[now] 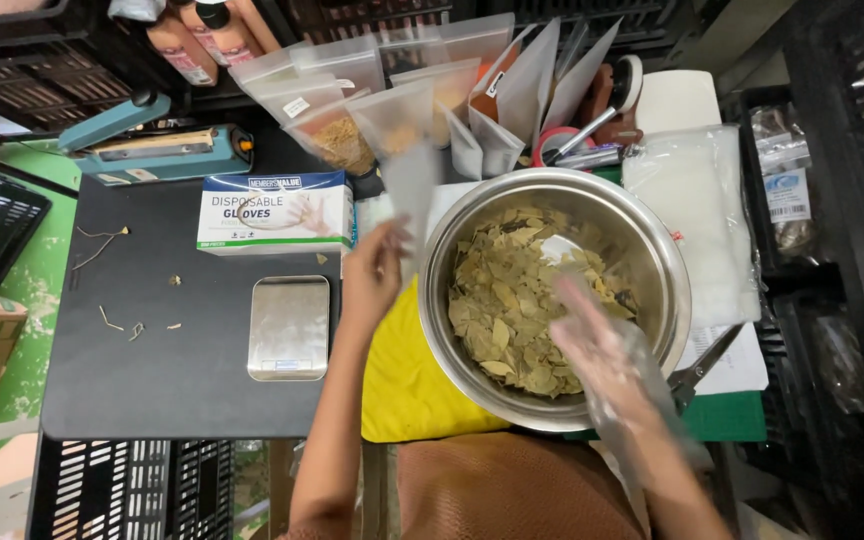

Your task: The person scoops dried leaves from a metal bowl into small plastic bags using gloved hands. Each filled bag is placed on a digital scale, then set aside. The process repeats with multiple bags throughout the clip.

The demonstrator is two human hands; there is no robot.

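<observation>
One steel bowl [652,260] holds dried leaves [512,300]; right hand [602,350] inside.

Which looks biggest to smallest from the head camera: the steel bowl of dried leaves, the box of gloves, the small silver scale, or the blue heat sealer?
1. Steel bowl, clearly largest.
2. Blue heat sealer and box of gloves look about alike; the sealer lies farther from the camera, so I would not rank them.
3. Silver scale, smallest.

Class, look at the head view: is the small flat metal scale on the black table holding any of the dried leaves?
No: the small flat metal scale has a bare top, and the dried leaves lie in the large round steel bowl.
</observation>
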